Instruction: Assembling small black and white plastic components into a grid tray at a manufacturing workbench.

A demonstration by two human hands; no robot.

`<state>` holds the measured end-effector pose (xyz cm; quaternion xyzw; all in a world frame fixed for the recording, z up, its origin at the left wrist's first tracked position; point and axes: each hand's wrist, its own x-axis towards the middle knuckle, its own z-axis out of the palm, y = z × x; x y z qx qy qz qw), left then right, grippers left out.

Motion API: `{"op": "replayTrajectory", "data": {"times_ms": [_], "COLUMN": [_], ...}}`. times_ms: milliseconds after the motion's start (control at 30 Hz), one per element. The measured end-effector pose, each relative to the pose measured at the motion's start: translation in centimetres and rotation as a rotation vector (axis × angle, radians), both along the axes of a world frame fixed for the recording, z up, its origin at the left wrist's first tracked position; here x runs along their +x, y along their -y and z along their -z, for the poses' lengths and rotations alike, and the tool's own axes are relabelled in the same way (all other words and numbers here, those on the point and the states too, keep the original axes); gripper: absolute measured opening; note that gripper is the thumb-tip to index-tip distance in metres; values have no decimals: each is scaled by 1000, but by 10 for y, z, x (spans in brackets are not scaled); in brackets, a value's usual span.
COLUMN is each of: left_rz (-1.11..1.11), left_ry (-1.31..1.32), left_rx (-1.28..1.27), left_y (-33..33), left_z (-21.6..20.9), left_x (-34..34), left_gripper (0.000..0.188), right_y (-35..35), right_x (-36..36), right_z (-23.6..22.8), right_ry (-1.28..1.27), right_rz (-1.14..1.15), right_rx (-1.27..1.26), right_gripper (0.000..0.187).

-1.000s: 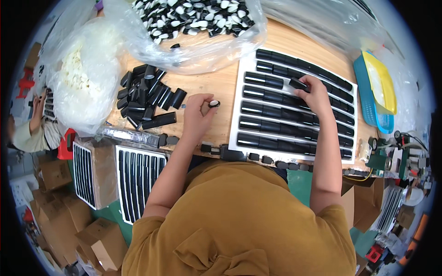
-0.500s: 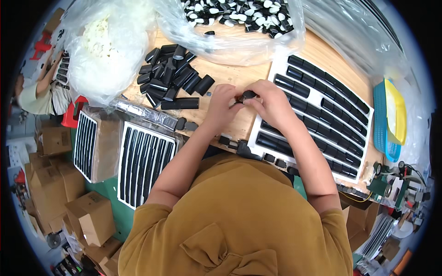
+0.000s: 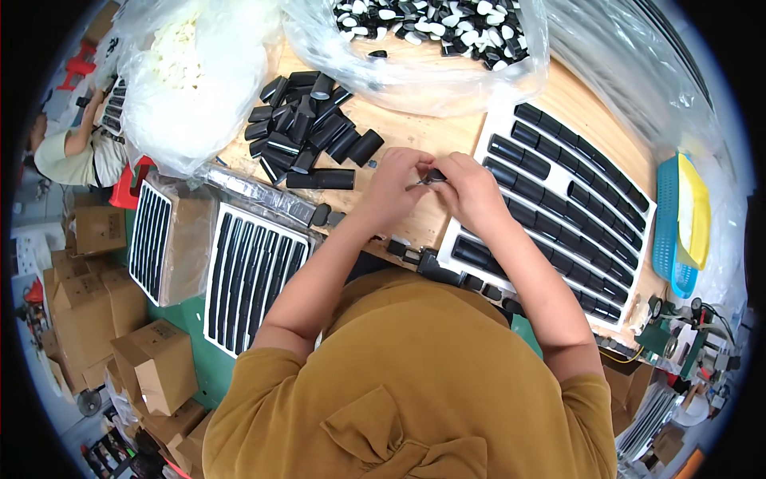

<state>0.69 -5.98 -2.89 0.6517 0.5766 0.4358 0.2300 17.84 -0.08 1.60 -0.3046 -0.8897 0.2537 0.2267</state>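
In front of my chest, above the wooden table, my two hands meet at the fingertips. My left hand is closed in a pinch, and my right hand pinches from the other side. Between them is a small black piece, mostly covered by fingers, so its exact kind is hidden. Left of my hands lies a loose heap of short black tubes. Beside my right forearm is a white tray with curved rows of black tubes and a gap in one row.
A clear bag of black and white oval pieces lies at the back, beside a bag of cream-coloured parts. Blue and yellow baskets stand right. Filled trays lean at left near cardboard boxes. Another person sits far left.
My hands have drawn closer together, and the fingers now cover more of the small black piece. The whole view has shifted slightly.
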Motion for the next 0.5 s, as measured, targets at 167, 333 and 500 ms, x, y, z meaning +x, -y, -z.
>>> {"op": "replayTrajectory", "data": {"times_ms": [167,333,500], "left_rz": [-145,-324,-287], "left_ry": [-38,-681,-776], "left_rx": [268,220,-139], "left_y": [-70,-177,-191], "left_z": [-51,-19,-14], "left_x": [-35,-99,-118], "left_gripper": [19,34,23], "right_y": [2,9,6], "right_x": [-4,-11,-25], "right_z": [1,1,5], "right_ry": [-2,25,-34], "right_rz": [50,96,235], "right_rx": [58,27,-222], "right_gripper": [22,19,25]}}
